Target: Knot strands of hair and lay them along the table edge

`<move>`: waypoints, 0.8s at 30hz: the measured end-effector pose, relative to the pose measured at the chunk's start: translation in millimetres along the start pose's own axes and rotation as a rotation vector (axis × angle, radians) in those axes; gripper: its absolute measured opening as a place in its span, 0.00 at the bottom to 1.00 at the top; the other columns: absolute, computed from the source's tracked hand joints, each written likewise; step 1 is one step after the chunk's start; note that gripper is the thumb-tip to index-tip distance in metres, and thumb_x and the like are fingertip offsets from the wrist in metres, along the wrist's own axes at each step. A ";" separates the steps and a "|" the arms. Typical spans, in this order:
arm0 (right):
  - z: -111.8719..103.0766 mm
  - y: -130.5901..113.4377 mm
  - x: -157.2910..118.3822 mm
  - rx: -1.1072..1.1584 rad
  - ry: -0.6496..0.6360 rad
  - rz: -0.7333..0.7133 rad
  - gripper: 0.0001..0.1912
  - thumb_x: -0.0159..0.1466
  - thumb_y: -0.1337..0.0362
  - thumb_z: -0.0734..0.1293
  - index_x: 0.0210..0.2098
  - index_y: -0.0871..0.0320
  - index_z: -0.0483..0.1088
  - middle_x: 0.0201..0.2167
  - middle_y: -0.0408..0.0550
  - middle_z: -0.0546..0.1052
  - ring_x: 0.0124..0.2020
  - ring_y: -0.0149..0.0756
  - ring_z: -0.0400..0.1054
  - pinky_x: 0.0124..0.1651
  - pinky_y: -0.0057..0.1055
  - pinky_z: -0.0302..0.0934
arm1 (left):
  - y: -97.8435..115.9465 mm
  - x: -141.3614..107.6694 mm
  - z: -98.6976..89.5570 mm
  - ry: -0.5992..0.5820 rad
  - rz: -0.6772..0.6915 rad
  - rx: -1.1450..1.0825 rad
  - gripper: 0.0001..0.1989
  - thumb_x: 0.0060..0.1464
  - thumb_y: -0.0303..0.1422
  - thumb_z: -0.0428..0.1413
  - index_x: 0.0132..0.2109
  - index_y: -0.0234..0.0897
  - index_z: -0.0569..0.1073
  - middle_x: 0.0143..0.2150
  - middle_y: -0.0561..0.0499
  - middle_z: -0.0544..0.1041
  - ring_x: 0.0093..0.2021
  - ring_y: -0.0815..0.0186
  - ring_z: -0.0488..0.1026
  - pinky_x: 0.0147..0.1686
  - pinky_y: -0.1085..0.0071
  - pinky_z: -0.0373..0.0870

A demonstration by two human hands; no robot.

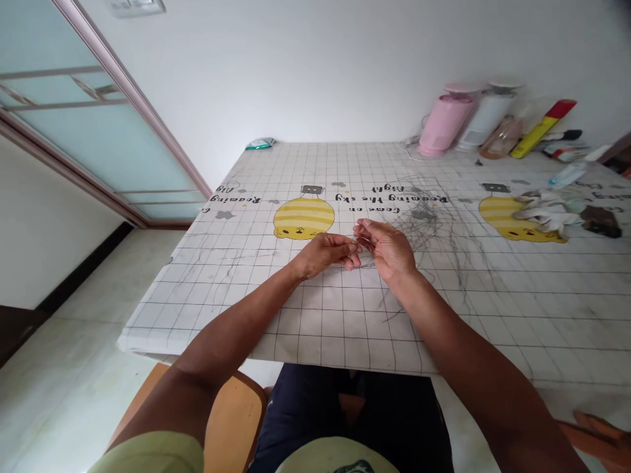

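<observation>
My left hand (329,255) is closed in a pinch just above the checked tablecloth, thumb against fingers. Whatever it grips is too fine to make out. Close by on the right, my right hand (389,248) has its fingers curled in, their tips almost meeting those of the left. Anything held there is also too small to name. Behind and beside the right hand spreads a loose tangle of thin dark strands (430,220), like wire or thread. A few more fine strands (224,266) lie scattered on the cloth left of my left hand.
The tablecloth (315,328) covers a table against a white wall. At the back right stand a pink cylinder (444,125), a white cylinder (486,118) and a yellow-red box (542,129). A crumpled cloth (547,209) lies right; a green-white packet (260,143) lies back left.
</observation>
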State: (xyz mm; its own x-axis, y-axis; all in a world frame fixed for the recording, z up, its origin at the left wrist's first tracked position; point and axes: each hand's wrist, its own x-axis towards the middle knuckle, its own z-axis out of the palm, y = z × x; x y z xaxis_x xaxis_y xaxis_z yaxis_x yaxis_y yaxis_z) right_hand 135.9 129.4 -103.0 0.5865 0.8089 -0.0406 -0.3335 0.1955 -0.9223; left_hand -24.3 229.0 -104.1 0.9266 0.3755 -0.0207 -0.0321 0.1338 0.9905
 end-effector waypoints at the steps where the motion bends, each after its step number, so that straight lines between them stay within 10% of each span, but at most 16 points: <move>1: -0.1 -0.1 0.6 -0.026 -0.005 -0.012 0.13 0.59 0.53 0.82 0.37 0.54 0.84 0.41 0.51 0.86 0.47 0.43 0.81 0.50 0.37 0.75 | -0.2 0.2 -0.4 0.013 -0.002 0.000 0.16 0.64 0.42 0.68 0.46 0.31 0.84 0.37 0.44 0.85 0.32 0.67 0.80 0.43 0.66 0.79; 8: -4.6 -11.5 4.2 -0.304 -0.062 -0.103 0.28 0.64 0.36 0.76 0.40 0.57 0.82 0.40 0.56 0.86 0.41 0.44 0.82 0.45 0.39 0.76 | 2.9 1.3 -5.4 0.123 0.048 -0.031 0.18 0.64 0.43 0.68 0.47 0.29 0.83 0.38 0.43 0.84 0.32 0.68 0.79 0.41 0.66 0.78; 24: 2.0 -6.0 -3.4 -0.449 -0.213 -0.100 0.16 0.69 0.50 0.73 0.38 0.57 0.80 0.28 0.50 0.82 0.24 0.39 0.77 0.29 0.36 0.74 | 4.7 2.7 -11.0 0.251 0.131 -0.103 0.15 0.64 0.40 0.68 0.44 0.30 0.82 0.39 0.42 0.84 0.34 0.66 0.80 0.44 0.64 0.78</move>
State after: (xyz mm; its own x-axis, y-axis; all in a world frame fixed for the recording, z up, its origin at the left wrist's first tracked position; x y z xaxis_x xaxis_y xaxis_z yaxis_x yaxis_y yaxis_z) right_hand 134.4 126.6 -96.5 0.4200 0.9027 0.0929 0.0944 0.0584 -0.9938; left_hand -26.1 240.7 -101.0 0.7906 0.6093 0.0604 -0.1948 0.1567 0.9682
